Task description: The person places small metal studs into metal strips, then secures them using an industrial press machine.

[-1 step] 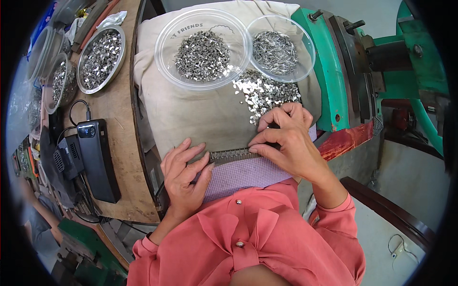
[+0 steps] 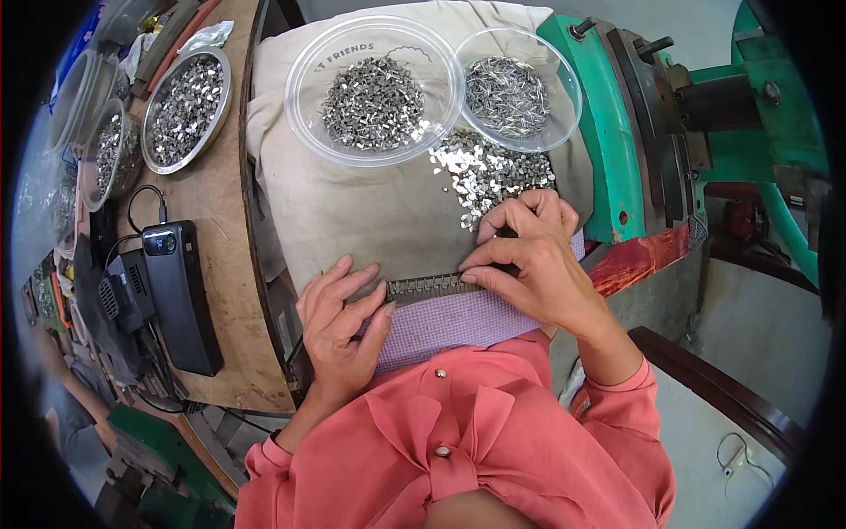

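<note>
A narrow slotted metal strip (image 2: pixel 427 286) lies crosswise in front of me, with small shiny pieces in a row along it. The thumb and fingertips of my left hand (image 2: pixel 344 324) grip its left end. Over its right end is my right hand (image 2: pixel 536 256), thumb and forefinger nearly together at the strip; whatever is between them is hidden. Just beyond the right hand spreads a loose pile of small shiny metal pieces (image 2: pixel 507 172). Behind stand a large clear plastic tub (image 2: pixel 304 115) of small metal pieces and a smaller clear tub (image 2: pixel 571 97) of thin metal pins.
Beige cloth (image 2: pixel 344 207) covers the work surface, with purple checked cloth (image 2: pixel 441 328) nearest me. A green machine (image 2: pixel 608 150) borders the right side. At left, a wooden table (image 2: pixel 225 273) holds a round metal dish (image 2: pixel 222 123) of metal bits and a black power bank (image 2: pixel 183 300) with cables.
</note>
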Demonstrator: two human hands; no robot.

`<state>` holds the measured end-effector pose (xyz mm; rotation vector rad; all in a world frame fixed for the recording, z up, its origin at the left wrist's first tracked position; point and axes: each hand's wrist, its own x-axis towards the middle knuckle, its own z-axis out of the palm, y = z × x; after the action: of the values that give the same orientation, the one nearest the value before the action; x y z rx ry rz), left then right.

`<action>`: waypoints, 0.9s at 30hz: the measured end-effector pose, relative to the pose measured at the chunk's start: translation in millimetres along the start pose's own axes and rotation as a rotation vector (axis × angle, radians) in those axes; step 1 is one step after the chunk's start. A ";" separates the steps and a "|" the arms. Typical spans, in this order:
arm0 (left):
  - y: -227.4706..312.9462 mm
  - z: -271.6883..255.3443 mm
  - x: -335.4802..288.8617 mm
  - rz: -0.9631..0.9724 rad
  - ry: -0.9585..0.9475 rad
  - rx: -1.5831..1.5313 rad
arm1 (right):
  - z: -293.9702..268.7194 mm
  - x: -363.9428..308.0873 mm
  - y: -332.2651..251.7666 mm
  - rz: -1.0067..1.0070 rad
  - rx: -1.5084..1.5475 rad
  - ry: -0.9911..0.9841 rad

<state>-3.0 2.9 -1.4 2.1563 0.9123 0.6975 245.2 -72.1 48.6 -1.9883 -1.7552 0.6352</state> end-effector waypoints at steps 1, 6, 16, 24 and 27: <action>0.1 -0.6 -0.2 0.004 -0.013 0.006 | 0.8 0.1 0.8 -0.014 0.010 0.022; 0.3 1.2 0.1 -0.008 -0.002 -0.001 | 3.7 3.2 -2.5 -0.028 -0.006 0.055; 0.4 1.8 -0.4 -0.016 0.020 0.009 | -5.8 -0.1 3.8 -0.016 0.003 0.007; 0.4 2.5 -1.2 -0.023 0.021 0.006 | -8.1 -0.2 1.0 -0.014 0.009 -0.011; 0.7 2.8 -0.7 -0.021 0.020 0.004 | -6.9 -1.1 1.0 -0.003 0.006 0.004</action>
<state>-1.2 0.9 -2.8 2.1439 0.9455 0.7085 249.9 -73.3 53.7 -1.9811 -1.7518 0.6349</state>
